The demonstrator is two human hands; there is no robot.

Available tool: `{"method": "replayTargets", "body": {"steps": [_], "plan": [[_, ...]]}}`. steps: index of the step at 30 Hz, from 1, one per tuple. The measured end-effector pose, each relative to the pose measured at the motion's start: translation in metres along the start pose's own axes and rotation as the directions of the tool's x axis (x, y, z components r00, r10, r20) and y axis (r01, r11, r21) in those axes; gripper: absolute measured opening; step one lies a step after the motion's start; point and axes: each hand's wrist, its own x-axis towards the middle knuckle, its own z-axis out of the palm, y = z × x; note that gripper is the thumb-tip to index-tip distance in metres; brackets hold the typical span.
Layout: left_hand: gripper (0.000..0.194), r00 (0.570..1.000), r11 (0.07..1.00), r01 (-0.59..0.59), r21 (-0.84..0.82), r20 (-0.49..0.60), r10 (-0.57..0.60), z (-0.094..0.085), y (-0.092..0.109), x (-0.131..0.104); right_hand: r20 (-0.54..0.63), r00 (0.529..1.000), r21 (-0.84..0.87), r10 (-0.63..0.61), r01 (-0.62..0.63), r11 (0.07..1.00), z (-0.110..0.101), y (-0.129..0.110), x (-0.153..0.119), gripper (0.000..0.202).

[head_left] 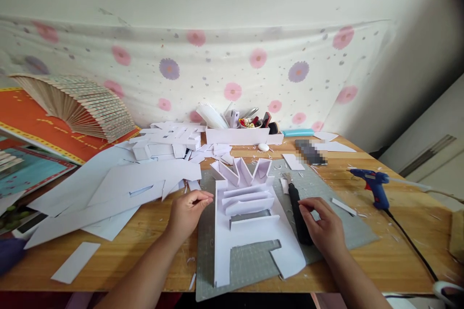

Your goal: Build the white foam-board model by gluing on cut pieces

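Observation:
A white foam-board or card character with raised upright strips (250, 235) lies on a grey-green cutting mat (206, 246) in front of me. My left hand (186, 215) hovers by its left edge, with thumb and fingers pinched together. On the other side, my right hand (324, 227) is also pinched, close beside a black-handled tool with a metal tip (299, 217). The tool lies on the mat, right of the character. Whether either pinch holds something small, I cannot make out.
Loose white sheets (119, 188) and cut pieces heap up at left, with a folding fan (83, 106) behind. A blue glue gun (373, 183) stands at right, its cord trailing. At the back are a white organizer box (235, 136) and a pixelated dark object (310, 152). Scraps litter the mat.

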Motion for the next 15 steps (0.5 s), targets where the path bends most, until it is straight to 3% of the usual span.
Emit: {"method": "replayTargets", "body": {"steps": [7, 10, 12, 14, 15], "plan": [[0.031, 0.997, 0.996, 0.073, 0.048, -0.004, -0.073, -0.004, -0.006, -0.002, 0.002, 1.000, 0.009, -0.006, 0.006, 1.000, 0.001, 0.000, 0.000, 0.011], [0.042, 0.982, 0.991, 0.127, 0.048, -0.146, -0.119, -0.013, -0.011, 0.001, -0.015, 1.000, 0.015, -0.015, 0.015, 1.000, 0.000, 0.000, 0.000, 0.011], [0.045, 0.945, 0.979, 0.189, 0.079, -0.285, -0.159, -0.024, -0.016, 0.005, -0.023, 1.000, 0.012, -0.014, 0.014, 1.000, -0.002, -0.001, -0.001, 0.011], [0.035, 0.918, 0.956, 0.250, 0.153, -0.353, -0.183, -0.037, -0.021, 0.010, -0.019, 1.000, 0.009, -0.015, 0.015, 1.000, -0.003, -0.002, -0.001, 0.012], [0.027, 0.924, 0.937, 0.264, 0.229, -0.340, -0.178, -0.043, -0.023, 0.012, -0.014, 1.000, 0.008, -0.017, 0.017, 1.000, -0.004, -0.003, 0.000, 0.012]]}}
